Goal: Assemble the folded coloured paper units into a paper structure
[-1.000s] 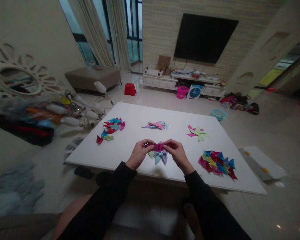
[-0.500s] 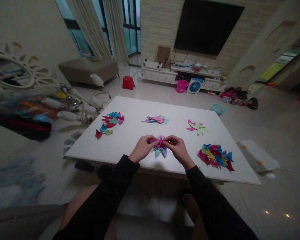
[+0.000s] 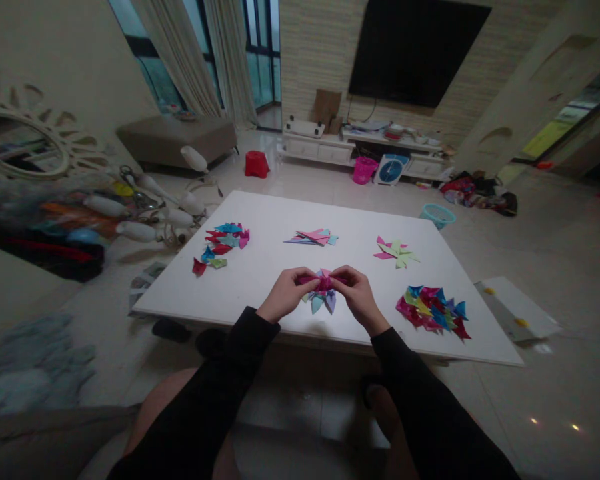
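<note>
- Between my left hand (image 3: 287, 292) and right hand (image 3: 357, 293): magenta folded paper (image 3: 325, 283), with pastel paper petals (image 3: 317, 304) fanned out on its near side.
- Finger state: both sets pinched narrow, one on each side of the magenta. Exact contact partly hidden.
- Can't tell if the petals rest on the white table (image 3: 265, 220) or hang just above it.
- Handling, my guess: next to no weight, thin, a bit springy. Sheen on the magenta suggests slick. Creases and petal tips look easy to crush.
- Best hold, I'd say: thicker folded layers at the outer ends, light pinch, off the thin tips.
- In the way: my own fingers cover both magenta ends. Petals sit right by them, so a low grip could bend those.
- Left of the fingers, farther out: shiny folded pile (image 3: 227, 238), loose red piece (image 3: 199, 267) and green piece (image 3: 217, 263) at its near side.
- Straight beyond the fingers: flat stack of pink and blue strips (image 3: 316, 237).
- Beyond and right: crossed green and pink strips (image 3: 396, 252).
- Right of the fingers, slightly nearer me: mixed-colour heap (image 3: 433, 311), well apart from the right hand.
</note>
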`<state>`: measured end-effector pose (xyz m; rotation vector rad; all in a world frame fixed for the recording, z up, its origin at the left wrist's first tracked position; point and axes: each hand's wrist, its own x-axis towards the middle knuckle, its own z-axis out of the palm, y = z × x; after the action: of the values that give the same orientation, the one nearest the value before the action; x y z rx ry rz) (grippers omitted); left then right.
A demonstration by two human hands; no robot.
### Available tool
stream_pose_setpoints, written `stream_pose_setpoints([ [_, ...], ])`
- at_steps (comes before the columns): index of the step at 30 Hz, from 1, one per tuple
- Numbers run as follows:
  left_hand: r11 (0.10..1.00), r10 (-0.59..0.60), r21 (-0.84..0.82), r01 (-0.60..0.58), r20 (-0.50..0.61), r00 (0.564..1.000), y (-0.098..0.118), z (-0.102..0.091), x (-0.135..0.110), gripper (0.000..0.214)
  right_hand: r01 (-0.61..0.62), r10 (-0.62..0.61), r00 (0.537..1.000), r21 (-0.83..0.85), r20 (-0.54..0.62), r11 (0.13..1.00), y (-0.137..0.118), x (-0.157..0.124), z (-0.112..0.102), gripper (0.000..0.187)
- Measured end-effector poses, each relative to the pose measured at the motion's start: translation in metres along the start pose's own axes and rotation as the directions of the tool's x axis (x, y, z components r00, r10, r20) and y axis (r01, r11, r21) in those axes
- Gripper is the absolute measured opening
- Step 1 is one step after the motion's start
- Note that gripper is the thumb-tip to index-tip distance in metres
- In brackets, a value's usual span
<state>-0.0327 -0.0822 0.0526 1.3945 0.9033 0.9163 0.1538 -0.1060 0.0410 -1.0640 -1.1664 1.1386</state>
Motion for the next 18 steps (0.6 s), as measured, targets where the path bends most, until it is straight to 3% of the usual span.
stream_pose_setpoints([
  [18, 0.994, 0.009, -0.114, -0.003, 0.054, 0.998, 0.0021, -0.0002, -0.0016, 0.032, -0.041, 0.037, 0.998, 0.081, 0.053, 0.996, 0.0081, 0.0007, -0.0011, 0.027],
])
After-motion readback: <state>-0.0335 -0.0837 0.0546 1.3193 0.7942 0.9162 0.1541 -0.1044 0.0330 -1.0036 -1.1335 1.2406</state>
